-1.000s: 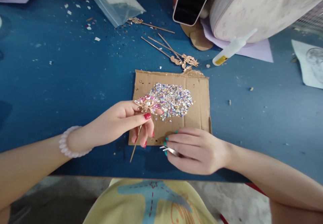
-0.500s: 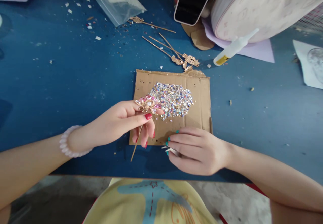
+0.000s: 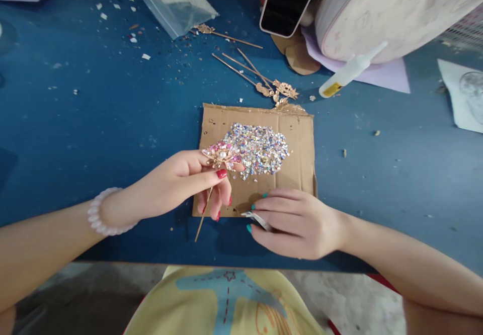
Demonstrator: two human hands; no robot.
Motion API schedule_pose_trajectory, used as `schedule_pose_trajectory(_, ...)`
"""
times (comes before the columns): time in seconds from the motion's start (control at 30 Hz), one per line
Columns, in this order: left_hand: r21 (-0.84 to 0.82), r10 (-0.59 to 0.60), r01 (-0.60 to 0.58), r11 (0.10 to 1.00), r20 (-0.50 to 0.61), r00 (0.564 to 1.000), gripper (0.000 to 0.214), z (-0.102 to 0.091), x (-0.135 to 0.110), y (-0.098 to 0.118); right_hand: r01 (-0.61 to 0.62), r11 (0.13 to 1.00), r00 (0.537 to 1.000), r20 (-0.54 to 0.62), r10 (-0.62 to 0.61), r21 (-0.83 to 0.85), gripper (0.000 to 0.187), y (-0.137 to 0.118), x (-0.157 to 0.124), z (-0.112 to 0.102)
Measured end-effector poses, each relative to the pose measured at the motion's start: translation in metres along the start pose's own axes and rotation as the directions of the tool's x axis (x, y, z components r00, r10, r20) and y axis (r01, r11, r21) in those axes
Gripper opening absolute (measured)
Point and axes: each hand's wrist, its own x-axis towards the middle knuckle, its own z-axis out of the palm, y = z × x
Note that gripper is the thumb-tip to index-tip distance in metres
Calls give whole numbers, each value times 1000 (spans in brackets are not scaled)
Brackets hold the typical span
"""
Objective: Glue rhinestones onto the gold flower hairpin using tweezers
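Note:
My left hand (image 3: 188, 179) holds a gold hair stick (image 3: 222, 155) over the cardboard's left side. Pink stones and a white pearl cover the ornament at its head, and its thin shaft (image 3: 203, 220) slants down below my fingers. Shiny multicoloured chips (image 3: 260, 149) lie heaped on the cardboard (image 3: 300, 159), right behind the ornament. Near the cardboard's lower edge, my right hand (image 3: 292, 224) is closed around a pair of silvery tweezers (image 3: 260, 220). Their tips point left; the rest is hidden by the palm and fingers.
Several gold hair sticks (image 3: 264, 81) lie behind the cardboard. A glue bottle (image 3: 350, 73), a phone (image 3: 289, 3) and a pale rounded case (image 3: 377, 13) are at the back right. A clear plastic bag (image 3: 177, 5) and scattered white flakes (image 3: 146, 57) lie at the back left.
My right fingers have shifted slightly upward, with a wider gap between thumb and fingers. The tweezers have turned a little, and their tips look closer together. My left hand and the hair stick stay put.

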Motion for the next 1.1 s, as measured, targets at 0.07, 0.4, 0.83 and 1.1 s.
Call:
schedule_pose_trajectory(0.07,-2,-1,1,1000,-1,1000,33,1,0,0,2,999,1000,9,-2,54,7,3,0,-2)
schedule_pose_trajectory(0.4,-23,9,-9,1000,17,1000,36,0,-1,1,-119,959,993,7,121,256,30,8,-4,-3)
schedule_pose_trajectory(0.83,-21,20,-20,1000,3,1000,33,1,-1,2,-127,959,991,-4,132,254,9,10,-6,0)
schedule_pose_trajectory(1.1,-9,3,-3,1000,1,1000,35,2,-1,0,-99,968,995,-5,103,232,5,10,-6,0)
